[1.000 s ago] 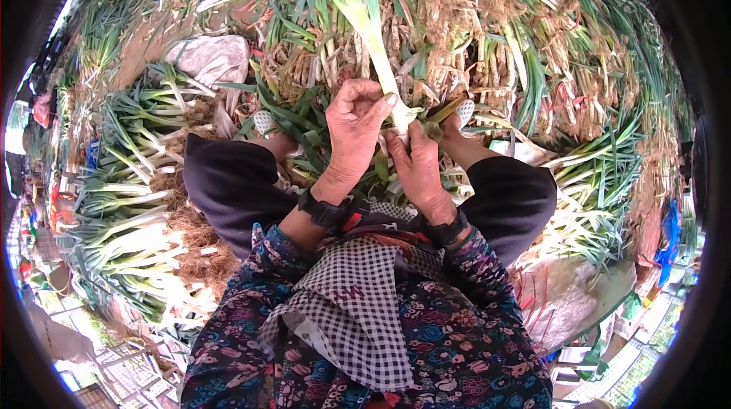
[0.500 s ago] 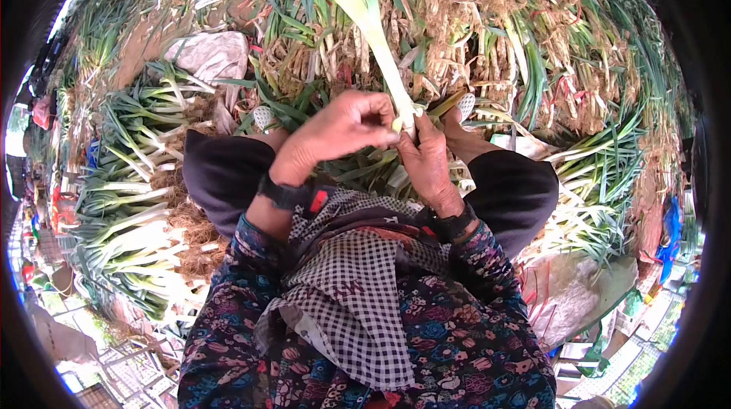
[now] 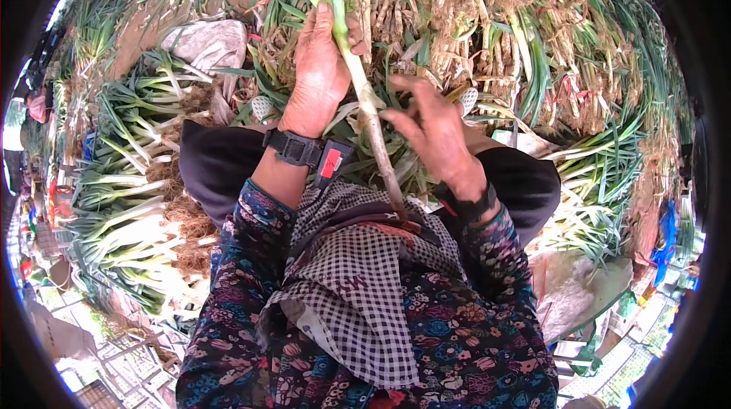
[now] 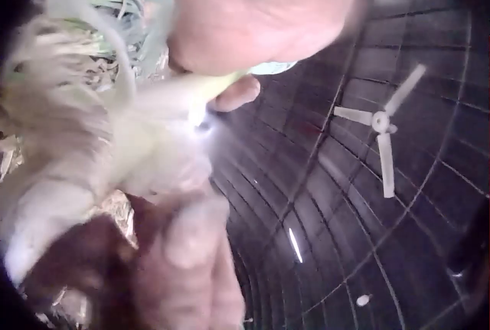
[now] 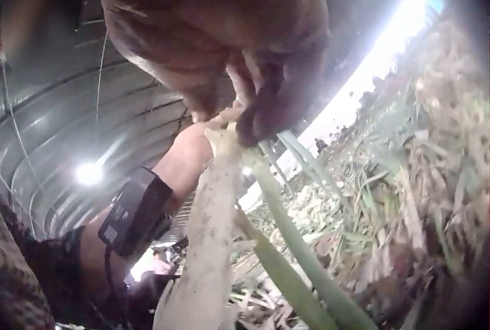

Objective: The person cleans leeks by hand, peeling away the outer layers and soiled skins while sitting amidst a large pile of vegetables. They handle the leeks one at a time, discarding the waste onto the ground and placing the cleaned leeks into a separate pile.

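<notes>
In the head view my left hand (image 3: 316, 78) grips a leek (image 3: 378, 146) high on its stalk, just below the green leaves. The stalk slants down toward my lap, white above and brownish lower down, with a loose pale skin (image 3: 368, 97) partway along. My right hand (image 3: 443, 135) is right beside that skin, thumb and forefinger spread apart. Seen from the right wrist, the fingertips (image 5: 253, 127) overlap the top of a speckled pale strip (image 5: 207, 230), and green leaves (image 5: 283, 246) hang beside it. The left wrist view shows the peeling layers (image 4: 69, 146) close up.
Trimmed leeks (image 3: 122, 203) lie stacked at my left, roots inward, and another pile (image 3: 594, 188) is at my right. Untrimmed leeks with brown roots (image 3: 449, 20) cover the ground ahead. A white sack (image 3: 205, 45) sits front left. A checked apron (image 3: 350, 287) covers my lap.
My left hand has moved from the stalk's lower part up to just below the leaves. The leek's lower end has come down toward my lap. My right hand's fingers have spread beside the stalk.
</notes>
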{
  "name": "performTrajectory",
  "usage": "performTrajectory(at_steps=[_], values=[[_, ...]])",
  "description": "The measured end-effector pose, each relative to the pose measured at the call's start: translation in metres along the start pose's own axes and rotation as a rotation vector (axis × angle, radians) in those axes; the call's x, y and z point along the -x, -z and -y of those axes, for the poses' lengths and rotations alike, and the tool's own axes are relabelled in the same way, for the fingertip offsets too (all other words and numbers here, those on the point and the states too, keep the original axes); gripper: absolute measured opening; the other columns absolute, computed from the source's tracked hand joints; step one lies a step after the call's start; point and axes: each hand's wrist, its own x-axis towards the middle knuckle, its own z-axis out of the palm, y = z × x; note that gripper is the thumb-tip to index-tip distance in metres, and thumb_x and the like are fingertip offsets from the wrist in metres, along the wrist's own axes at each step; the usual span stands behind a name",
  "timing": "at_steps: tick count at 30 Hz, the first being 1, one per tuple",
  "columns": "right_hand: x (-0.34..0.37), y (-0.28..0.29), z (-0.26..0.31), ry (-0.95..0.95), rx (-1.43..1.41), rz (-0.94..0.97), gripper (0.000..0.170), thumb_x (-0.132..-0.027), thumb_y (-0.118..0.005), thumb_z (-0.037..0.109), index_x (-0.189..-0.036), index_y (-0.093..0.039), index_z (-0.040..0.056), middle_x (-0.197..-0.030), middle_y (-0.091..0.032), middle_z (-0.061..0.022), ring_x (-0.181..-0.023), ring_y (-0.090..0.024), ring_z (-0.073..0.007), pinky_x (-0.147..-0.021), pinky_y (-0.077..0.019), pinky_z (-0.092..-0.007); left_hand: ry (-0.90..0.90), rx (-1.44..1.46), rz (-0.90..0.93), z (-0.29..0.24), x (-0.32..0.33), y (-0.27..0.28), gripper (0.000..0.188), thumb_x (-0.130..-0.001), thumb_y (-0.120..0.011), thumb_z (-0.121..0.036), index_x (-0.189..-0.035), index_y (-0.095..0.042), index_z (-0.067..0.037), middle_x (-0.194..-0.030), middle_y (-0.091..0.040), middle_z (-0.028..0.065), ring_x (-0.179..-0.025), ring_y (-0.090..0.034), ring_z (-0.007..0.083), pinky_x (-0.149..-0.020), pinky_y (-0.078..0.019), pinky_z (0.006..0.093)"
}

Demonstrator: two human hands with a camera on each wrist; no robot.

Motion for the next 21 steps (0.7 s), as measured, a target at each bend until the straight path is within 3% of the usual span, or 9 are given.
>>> performTrajectory(at_steps=[2, 5, 7, 11, 14, 16, 17, 20, 21], values=[[-0.013, -0.019, -0.010, 0.129, -0.246, 0.039, 0.033, -0.087, -0.065, 0.014, -0.113, -0.053, -0.0016, -0.099, -0.062, -0.0172, -0.085, -0.065, -0.0310, -0.068, -0.0512, -0.0365, 0.032, 0.015, 0.031, 0.004, 0.003, -0.005, 0.039, -0.098, -0.051, -0.036, -0.120, -0.049, -0.004, -0.082, -0.047, 0.0020, -0.066, -0.041, 0.0111, -0.055, -0.0362, 0.0226], [-0.008, -0.018, -0.014, -0.010, -0.299, 0.162, 0.029, -0.086, -0.063, 0.010, -0.110, -0.054, -0.0026, -0.094, -0.061, -0.0166, -0.084, -0.063, -0.0314, -0.067, -0.0508, -0.0361, 0.045, 0.052, 0.051, -0.015, 0.003, -0.008, 0.038, -0.098, -0.049, -0.035, -0.120, -0.048, -0.003, -0.080, -0.045, 0.0016, -0.064, -0.039, 0.0103, -0.051, -0.0325, 0.0211], [0.018, -0.024, -0.022, 0.299, -0.052, 0.165, 0.023, -0.081, -0.063, 0.005, -0.103, -0.057, -0.0011, -0.086, -0.058, -0.0144, -0.079, -0.061, -0.0318, -0.064, -0.0503, -0.0377, 0.003, 0.074, 0.110, -0.035, -0.003, 0.003, 0.038, -0.098, -0.048, -0.036, -0.118, -0.048, -0.002, -0.078, -0.043, 0.0009, -0.062, -0.037, 0.0093, -0.048, -0.0290, 0.0197], [0.086, -0.040, -0.071, 0.209, 0.262, 0.672, 0.016, -0.078, -0.056, 0.005, -0.094, -0.059, 0.0042, -0.081, -0.058, -0.0107, -0.076, -0.061, -0.0317, -0.064, -0.0483, -0.0433, -0.139, -0.063, -0.005, -0.052, -0.014, 0.022, 0.041, -0.098, -0.048, -0.039, -0.118, -0.050, -0.004, -0.077, -0.048, 0.0016, -0.059, -0.040, 0.0101, -0.049, -0.0324, 0.0228], [0.146, -0.030, -0.114, 0.171, 0.351, 0.799, 0.015, -0.078, -0.056, 0.010, -0.092, -0.060, 0.0054, -0.083, -0.060, -0.0114, -0.078, -0.062, -0.0323, -0.067, -0.0472, -0.0463, -0.203, -0.030, 0.022, -0.076, -0.024, 0.035, 0.035, -0.100, -0.043, -0.038, -0.111, -0.050, -0.006, -0.075, -0.047, 0.0018, -0.059, -0.041, 0.0100, -0.049, -0.0341, 0.0245], [0.155, -0.030, -0.130, 0.042, 0.514, 1.210, 0.016, -0.078, -0.058, 0.012, -0.092, -0.061, 0.0054, -0.079, -0.060, -0.0134, -0.076, -0.062, -0.0344, -0.067, -0.0468, -0.0484, -0.229, 0.083, 0.098, -0.099, -0.031, 0.035, 0.033, -0.102, -0.039, -0.038, -0.109, -0.049, -0.007, -0.076, -0.048, 0.0029, -0.061, -0.043, 0.0102, -0.050, -0.0346, 0.0243], [0.146, -0.030, -0.133, 0.054, 0.514, 1.220, 0.016, -0.078, -0.058, 0.012, -0.092, -0.061, 0.0054, -0.079, -0.060, -0.0134, -0.076, -0.062, -0.0344, -0.067, -0.0468, -0.0484, -0.257, 0.042, 0.099, -0.111, -0.032, 0.035, 0.034, -0.102, -0.035, -0.039, -0.109, -0.049, -0.009, -0.078, -0.049, 0.0040, -0.065, -0.045, 0.0123, -0.054, -0.0373, 0.0256], [0.073, -0.019, -0.111, 0.049, 0.385, 0.551, 0.012, -0.084, -0.056, 0.009, -0.093, -0.061, 0.0029, -0.081, -0.063, -0.0162, -0.073, -0.063, -0.0355, -0.062, -0.0498, -0.0441, -0.350, -0.072, -0.041, -0.109, -0.029, 0.019, 0.041, -0.103, -0.027, -0.040, -0.106, -0.047, -0.004, -0.087, -0.050, 0.0077, -0.069, -0.042, 0.0162, -0.057, -0.0372, 0.0276], [0.033, -0.017, -0.078, 0.015, 0.382, 0.348, 0.012, -0.086, -0.057, 0.009, -0.095, -0.060, 0.0019, -0.083, -0.065, -0.0167, -0.073, -0.064, -0.0355, -0.062, -0.0508, -0.0425, -0.244, -0.019, 0.071, -0.111, -0.031, 0.028, 0.041, -0.103, -0.027, -0.041, -0.105, -0.048, -0.005, -0.088, -0.051, 0.0078, -0.073, -0.044, 0.0175, -0.062, -0.0384, 0.0301]])
